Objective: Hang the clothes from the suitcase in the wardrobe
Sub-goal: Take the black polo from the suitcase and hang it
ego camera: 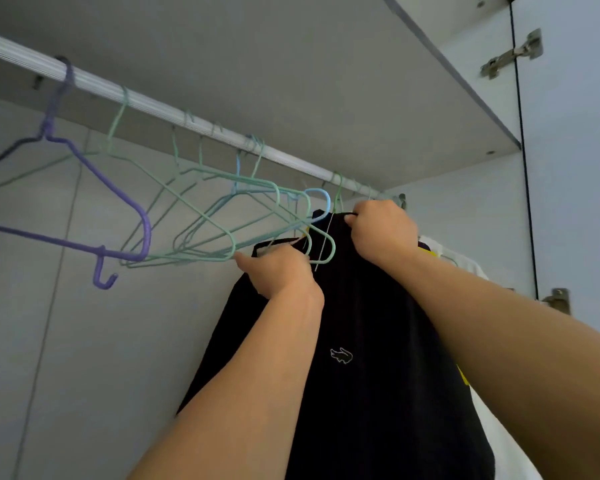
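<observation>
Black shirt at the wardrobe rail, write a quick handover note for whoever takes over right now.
Left hand grips the black shirt at its left shoulder.
Right hand grips its collar just below the rail.
Whether the shirt's hanger is hooked on the rail cannot be told.
Empty hangers hang to the left; a white garment hangs to the right.
Left to do: check the hook, let go, fetch more clothes; the suitcase is out of view.

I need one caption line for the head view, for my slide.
Both hands, left hand and right hand, grip a black logo shirt below the silver wardrobe rail.

Matt black cloth shirt, ribbed shiny metal rail, smooth coated wire hangers
</observation>
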{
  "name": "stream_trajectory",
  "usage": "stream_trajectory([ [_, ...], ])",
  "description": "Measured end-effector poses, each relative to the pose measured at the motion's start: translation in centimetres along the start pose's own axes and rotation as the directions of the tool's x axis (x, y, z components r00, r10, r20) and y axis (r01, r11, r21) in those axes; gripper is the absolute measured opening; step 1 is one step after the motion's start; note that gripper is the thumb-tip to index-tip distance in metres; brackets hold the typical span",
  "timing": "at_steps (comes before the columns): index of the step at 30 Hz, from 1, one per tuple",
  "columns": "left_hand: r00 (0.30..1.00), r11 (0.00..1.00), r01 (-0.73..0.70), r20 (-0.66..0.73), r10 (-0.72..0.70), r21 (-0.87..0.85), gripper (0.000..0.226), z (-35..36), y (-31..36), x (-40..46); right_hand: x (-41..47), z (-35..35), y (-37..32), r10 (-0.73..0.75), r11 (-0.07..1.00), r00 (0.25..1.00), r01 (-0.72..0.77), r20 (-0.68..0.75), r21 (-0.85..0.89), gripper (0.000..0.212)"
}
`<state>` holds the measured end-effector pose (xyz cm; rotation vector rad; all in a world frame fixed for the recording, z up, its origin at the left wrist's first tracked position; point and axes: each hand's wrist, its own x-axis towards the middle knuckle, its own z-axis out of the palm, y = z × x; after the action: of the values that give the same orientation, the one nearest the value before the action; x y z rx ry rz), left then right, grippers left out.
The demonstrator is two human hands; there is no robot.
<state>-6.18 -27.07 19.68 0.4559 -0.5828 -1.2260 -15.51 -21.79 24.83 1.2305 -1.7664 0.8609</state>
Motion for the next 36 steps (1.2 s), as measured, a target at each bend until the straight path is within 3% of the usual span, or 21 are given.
stream_trajectory([
  [10,0.987,0.986,0.162,0.005,-0.162,-0.049,0.029,-0.3,-1.2,1.9,4.8,2.4,-1.6,0.08,0.997,0.992,-0.081,-0.099,-0.013,0.028],
  [14,0.978,0.976,0.208,0.04,-0.206,-0.07,0.031,-0.4,-1.3,2.2,5.2,1.9,-1.4,0.111,0.994,0.988,-0.109,-0.107,0.022,0.033],
  [25,0.984,0.986,0.161,0.087,-0.157,-0.04,0.027,-0.5,-2.5,2.3,-0.5,2.4,2.7,0.13,0.992,0.989,-0.129,-0.071,0.015,0.037],
  [32,0.962,0.951,0.251,0.158,-0.224,-0.18,0.033,-1.0,-2.6,1.4,-3.1,1.7,3.8,0.176,0.965,0.982,-0.185,0.066,0.186,0.034],
  [36,0.977,0.985,0.174,0.121,-0.174,0.008,0.023,-2.6,-5.8,0.4,-7.8,1.9,6.1,0.208,0.941,0.958,-0.251,0.197,0.227,0.031],
])
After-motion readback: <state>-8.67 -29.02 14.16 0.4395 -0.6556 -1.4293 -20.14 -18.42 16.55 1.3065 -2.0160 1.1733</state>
